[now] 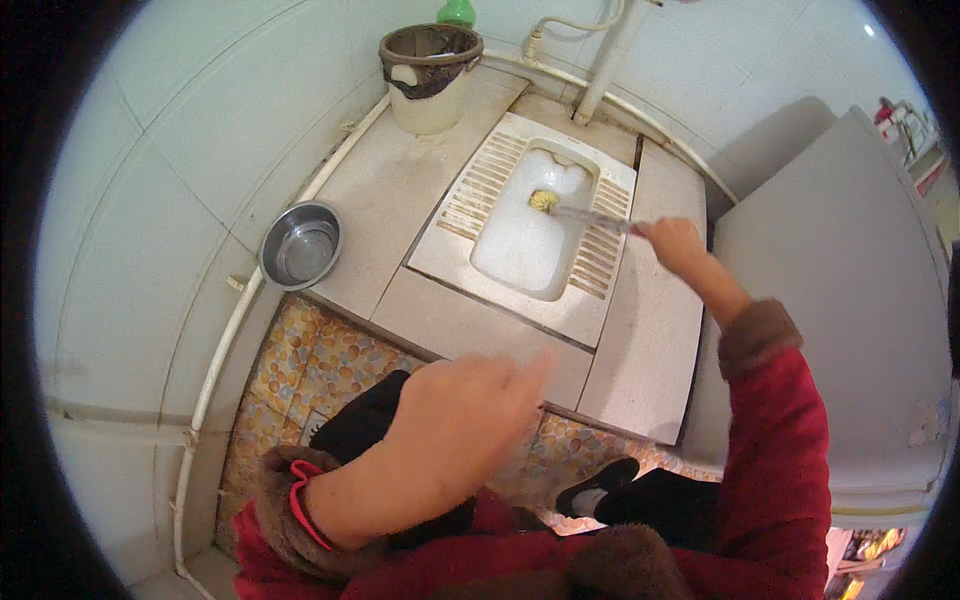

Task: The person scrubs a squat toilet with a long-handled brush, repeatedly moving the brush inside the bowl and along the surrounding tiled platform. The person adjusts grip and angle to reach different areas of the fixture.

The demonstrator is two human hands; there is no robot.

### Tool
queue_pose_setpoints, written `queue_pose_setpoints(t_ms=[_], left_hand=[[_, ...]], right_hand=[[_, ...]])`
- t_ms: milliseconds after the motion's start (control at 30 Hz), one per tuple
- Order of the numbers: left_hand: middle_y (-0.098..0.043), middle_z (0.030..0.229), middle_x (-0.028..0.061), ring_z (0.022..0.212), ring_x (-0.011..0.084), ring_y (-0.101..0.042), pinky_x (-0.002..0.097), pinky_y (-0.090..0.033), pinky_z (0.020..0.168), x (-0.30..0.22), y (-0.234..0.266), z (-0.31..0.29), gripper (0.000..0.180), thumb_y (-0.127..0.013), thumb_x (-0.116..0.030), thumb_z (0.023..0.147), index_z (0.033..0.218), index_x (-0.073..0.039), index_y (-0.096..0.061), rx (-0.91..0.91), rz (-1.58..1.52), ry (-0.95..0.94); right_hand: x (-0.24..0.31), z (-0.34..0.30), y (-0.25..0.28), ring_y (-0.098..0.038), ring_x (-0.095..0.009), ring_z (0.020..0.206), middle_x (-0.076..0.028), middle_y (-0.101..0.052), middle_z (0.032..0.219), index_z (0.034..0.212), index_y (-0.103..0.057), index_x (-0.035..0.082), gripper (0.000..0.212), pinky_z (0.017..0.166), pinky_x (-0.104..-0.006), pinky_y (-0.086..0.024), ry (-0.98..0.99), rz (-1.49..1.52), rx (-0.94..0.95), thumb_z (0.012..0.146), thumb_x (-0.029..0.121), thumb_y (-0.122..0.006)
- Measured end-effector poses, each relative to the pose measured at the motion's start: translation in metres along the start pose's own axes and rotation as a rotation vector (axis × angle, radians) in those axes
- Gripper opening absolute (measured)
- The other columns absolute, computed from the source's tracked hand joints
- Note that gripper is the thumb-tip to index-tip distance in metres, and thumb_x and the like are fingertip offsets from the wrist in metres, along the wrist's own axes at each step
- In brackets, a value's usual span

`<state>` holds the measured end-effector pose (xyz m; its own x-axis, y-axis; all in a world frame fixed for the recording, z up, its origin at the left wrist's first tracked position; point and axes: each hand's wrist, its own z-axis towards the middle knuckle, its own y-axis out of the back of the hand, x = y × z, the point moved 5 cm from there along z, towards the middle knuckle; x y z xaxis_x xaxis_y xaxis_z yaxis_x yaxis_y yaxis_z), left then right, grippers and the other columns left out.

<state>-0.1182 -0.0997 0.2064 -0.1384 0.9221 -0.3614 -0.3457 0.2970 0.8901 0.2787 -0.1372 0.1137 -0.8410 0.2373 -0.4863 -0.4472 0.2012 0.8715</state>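
My right hand (pixel 676 243) is closed round the end of a toilet brush (pixel 590 214). The brush's thin handle slants down to the left, and its yellowish bristle head (pixel 543 202) lies inside the white basin of the squat toilet (pixel 452 257). White foam or suds (pixel 519 236) coat much of the basin. My left hand (pixel 470 415) hangs in the air close to my body, in front of the toilet platform. It holds nothing, and its slightly blurred fingers are loosely bent and apart.
A bucket (pixel 430 105) with a dark liner stands at the back left, a green object (pixel 457 12) behind it. A metal bowl (pixel 301 245) sits by the left wall. Pipes (pixel 607 70) run along the walls; a grey panel (pixel 820 270) rises at right. The platform's front edge drops to patterned floor.
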Motion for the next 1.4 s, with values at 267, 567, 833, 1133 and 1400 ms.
queue_pose_setpoints(t_ms=[267, 567, 833, 1133, 1400], left_hand=[[-0.064, 0.089, 0.0102, 0.081, 0.0325, -0.065, 0.0441, -0.053, 0.067, 0.023, -0.01, -0.022, 0.035, -0.067, -0.023, 0.092, 0.125, -0.01, -0.062, 0.127, -0.032, 0.127], [-0.066, 0.087, 0.0123, 0.081, 0.0354, -0.066, 0.0471, -0.054, 0.07, 0.016, -0.038, -0.003, 0.032, -0.064, -0.026, 0.093, 0.121, -0.01, -0.064, 0.199, 0.071, 0.076], [-0.059, 0.128, 0.0211, 0.114, 0.0381, -0.06, 0.049, -0.052, 0.089, 0.014, -0.135, 0.044, 0.06, -0.067, -0.015, 0.086, 0.142, -0.007, -0.048, 0.356, 0.114, -0.015], [-0.066, 0.091, 0.0165, 0.092, 0.0389, -0.063, 0.0492, -0.047, 0.078, -0.042, -0.256, 0.189, 0.025, -0.079, -0.019, 0.07, 0.085, -0.007, -0.064, -0.35, -0.552, 0.081], [-0.068, 0.074, 0.017, 0.078, 0.0399, -0.067, 0.0494, -0.049, 0.073, 0.009, -0.29, 0.173, 0.008, -0.074, -0.016, 0.069, 0.072, -0.009, -0.07, -0.256, -0.392, 0.15]], right_hand=[[-0.036, -0.143, 0.129, -0.067, -0.036, 0.071, -0.016, -0.069, 0.08, 0.126, -0.068, 0.024, 0.046, 0.065, -0.0447, -0.054, 0.056, 0.377, 0.035, 0.083, 0.009, -0.068], [0.012, -0.162, 0.135, -0.068, -0.034, 0.078, -0.02, -0.071, 0.096, 0.126, -0.069, 0.013, 0.051, 0.072, -0.0403, -0.054, 0.025, 0.663, 0.121, 0.076, 0.004, -0.076], [-0.035, -0.251, 0.139, -0.068, -0.033, 0.076, -0.019, -0.072, 0.094, 0.127, -0.068, 0.012, 0.052, 0.072, -0.0389, -0.054, -0.091, 0.638, 0.224, 0.077, 0.0, -0.074], [-0.018, -0.22, 0.197, -0.068, -0.032, 0.071, -0.011, -0.073, 0.083, 0.124, -0.071, 0.025, 0.051, 0.066, -0.0418, -0.054, 0.066, 0.226, 0.12, 0.076, 0.005, -0.075], [-0.024, -0.206, 0.092, -0.073, -0.019, 0.079, -0.014, -0.075, 0.099, 0.128, -0.07, 0.018, 0.049, 0.075, -0.0339, -0.058, -0.039, 0.859, 0.21, 0.081, 0.004, -0.076]])
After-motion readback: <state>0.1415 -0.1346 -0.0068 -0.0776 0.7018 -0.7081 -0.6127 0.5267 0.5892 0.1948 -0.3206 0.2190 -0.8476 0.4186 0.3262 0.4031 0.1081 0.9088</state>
